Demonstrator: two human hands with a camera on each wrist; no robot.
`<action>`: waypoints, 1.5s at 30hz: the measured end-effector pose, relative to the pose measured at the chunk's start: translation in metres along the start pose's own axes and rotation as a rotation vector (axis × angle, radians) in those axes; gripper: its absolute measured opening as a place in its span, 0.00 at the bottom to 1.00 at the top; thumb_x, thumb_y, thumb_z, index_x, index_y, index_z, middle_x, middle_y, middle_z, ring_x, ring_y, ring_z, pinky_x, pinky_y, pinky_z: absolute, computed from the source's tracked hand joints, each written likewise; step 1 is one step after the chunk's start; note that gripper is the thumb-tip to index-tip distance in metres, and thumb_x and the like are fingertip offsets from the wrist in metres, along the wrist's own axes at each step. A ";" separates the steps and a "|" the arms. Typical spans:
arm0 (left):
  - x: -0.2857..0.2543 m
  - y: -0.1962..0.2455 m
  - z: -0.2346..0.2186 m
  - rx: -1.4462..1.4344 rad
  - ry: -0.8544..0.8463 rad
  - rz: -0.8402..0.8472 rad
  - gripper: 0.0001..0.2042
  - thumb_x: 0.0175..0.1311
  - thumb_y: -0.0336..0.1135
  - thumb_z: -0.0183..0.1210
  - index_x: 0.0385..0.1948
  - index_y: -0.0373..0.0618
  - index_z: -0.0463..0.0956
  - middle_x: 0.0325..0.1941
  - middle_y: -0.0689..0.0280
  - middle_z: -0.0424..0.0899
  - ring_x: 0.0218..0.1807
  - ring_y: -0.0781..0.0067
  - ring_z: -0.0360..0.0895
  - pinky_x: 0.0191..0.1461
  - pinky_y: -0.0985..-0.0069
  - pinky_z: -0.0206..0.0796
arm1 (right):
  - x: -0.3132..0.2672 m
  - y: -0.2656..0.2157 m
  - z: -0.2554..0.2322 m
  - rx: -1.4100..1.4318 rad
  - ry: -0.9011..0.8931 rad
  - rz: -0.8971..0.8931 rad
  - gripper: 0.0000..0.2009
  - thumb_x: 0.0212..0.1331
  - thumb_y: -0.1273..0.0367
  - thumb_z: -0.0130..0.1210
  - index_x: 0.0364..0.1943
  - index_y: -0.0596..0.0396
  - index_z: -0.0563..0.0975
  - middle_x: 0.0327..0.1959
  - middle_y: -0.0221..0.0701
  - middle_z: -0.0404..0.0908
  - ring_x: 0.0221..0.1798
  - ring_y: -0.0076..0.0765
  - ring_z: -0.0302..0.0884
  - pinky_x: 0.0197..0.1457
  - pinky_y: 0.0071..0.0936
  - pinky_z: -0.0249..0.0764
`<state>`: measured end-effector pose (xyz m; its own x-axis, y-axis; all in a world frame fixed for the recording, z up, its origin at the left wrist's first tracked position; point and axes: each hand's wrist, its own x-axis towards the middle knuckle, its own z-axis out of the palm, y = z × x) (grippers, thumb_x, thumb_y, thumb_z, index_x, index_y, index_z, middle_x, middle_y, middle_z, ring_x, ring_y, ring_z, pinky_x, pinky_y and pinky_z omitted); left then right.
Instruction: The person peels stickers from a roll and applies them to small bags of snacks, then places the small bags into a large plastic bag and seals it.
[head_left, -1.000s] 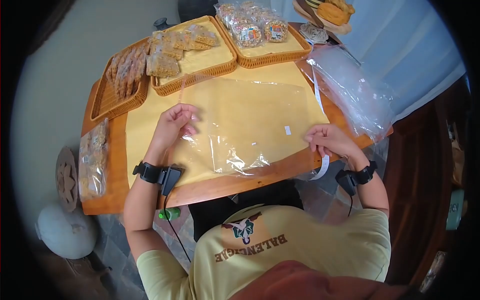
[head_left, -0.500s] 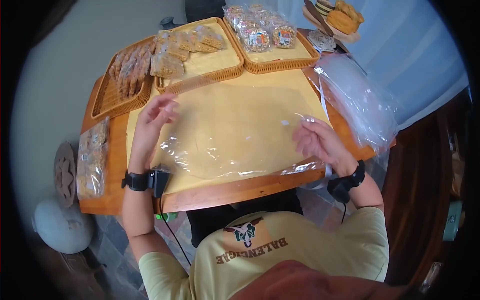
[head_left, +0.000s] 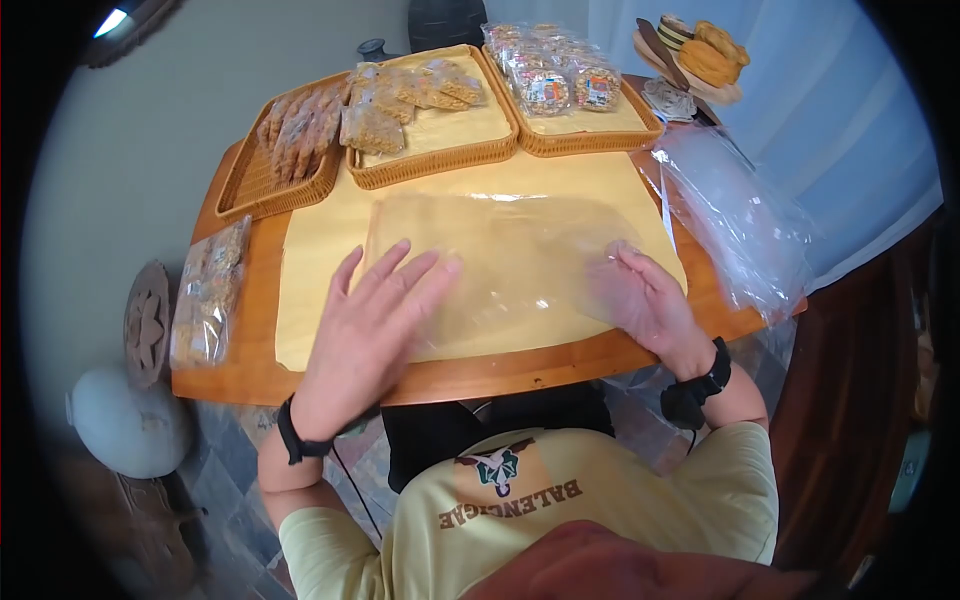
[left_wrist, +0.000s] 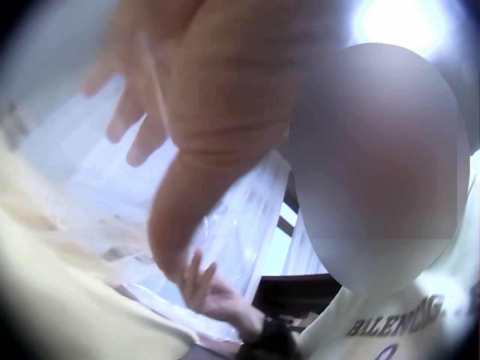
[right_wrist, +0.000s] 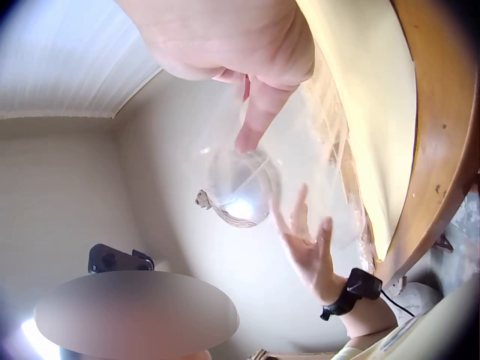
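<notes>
A clear plastic sheet or bag (head_left: 510, 255) hangs over the yellow covering of the table, between the two hands. At its right edge the right hand (head_left: 648, 305) pinches the film between thumb and fingers, its other fingers blurred behind the plastic. The left hand (head_left: 365, 335), back upward and fingers spread, is at the sheet's near left; whether it touches the film cannot be told. In the left wrist view the left hand (left_wrist: 217, 97) looms large with separated fingers. The right wrist view shows the right hand (right_wrist: 232, 45) with one finger extended by the film.
Three wicker trays line the far side: one of brown snacks (head_left: 300, 135), one of bagged pieces (head_left: 375, 130), one of labelled packs (head_left: 545, 92). A packed bag (head_left: 210, 295) lies at the left edge, a pile of clear plastic (head_left: 735, 215) at the right.
The left hand has dropped toward the table's near edge, turned back-up and spread its fingers. The right hand has closed on the film's edge. The sheet's left side has shifted inward.
</notes>
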<state>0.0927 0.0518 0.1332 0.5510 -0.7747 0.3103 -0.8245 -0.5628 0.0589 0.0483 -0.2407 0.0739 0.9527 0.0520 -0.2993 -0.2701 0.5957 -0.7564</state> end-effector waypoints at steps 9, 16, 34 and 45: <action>0.006 -0.039 -0.038 -0.248 0.385 -0.106 0.08 0.47 0.22 0.56 0.31 0.40 0.76 0.27 0.63 0.78 0.31 0.64 0.74 0.40 0.73 0.63 | -0.023 -0.046 -0.008 -0.826 -0.112 -0.880 0.27 0.50 0.58 0.54 0.52 0.55 0.62 0.55 0.38 0.64 0.57 0.34 0.63 0.57 0.31 0.62; 0.034 -0.069 -0.077 -0.701 0.110 -0.053 0.07 0.54 0.25 0.54 0.34 0.36 0.74 0.30 0.65 0.76 0.32 0.79 0.72 0.36 0.81 0.66 | 0.003 -0.063 0.045 -1.079 -0.227 -0.732 0.23 0.52 0.63 0.55 0.50 0.59 0.66 0.51 0.35 0.69 0.51 0.30 0.69 0.51 0.28 0.67; 0.060 0.003 0.069 -0.166 0.400 0.127 0.11 0.45 0.30 0.62 0.30 0.42 0.72 0.25 0.65 0.73 0.25 0.66 0.72 0.26 0.73 0.65 | 0.049 0.013 0.030 -0.290 -0.320 -0.020 0.10 0.55 0.71 0.53 0.40 0.60 0.72 0.34 0.31 0.76 0.36 0.23 0.75 0.35 0.21 0.74; 0.060 -0.003 0.079 -0.207 0.329 0.099 0.09 0.46 0.30 0.61 0.31 0.43 0.74 0.23 0.67 0.75 0.23 0.69 0.75 0.24 0.76 0.66 | 0.049 0.022 0.031 -0.493 -0.305 -0.173 0.10 0.55 0.72 0.52 0.38 0.64 0.72 0.28 0.31 0.77 0.29 0.22 0.76 0.34 0.18 0.73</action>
<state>0.1382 -0.0159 0.0769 0.4245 -0.6693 0.6097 -0.8986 -0.3941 0.1929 0.0936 -0.2001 0.0601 0.9658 0.2582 -0.0225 -0.0704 0.1779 -0.9815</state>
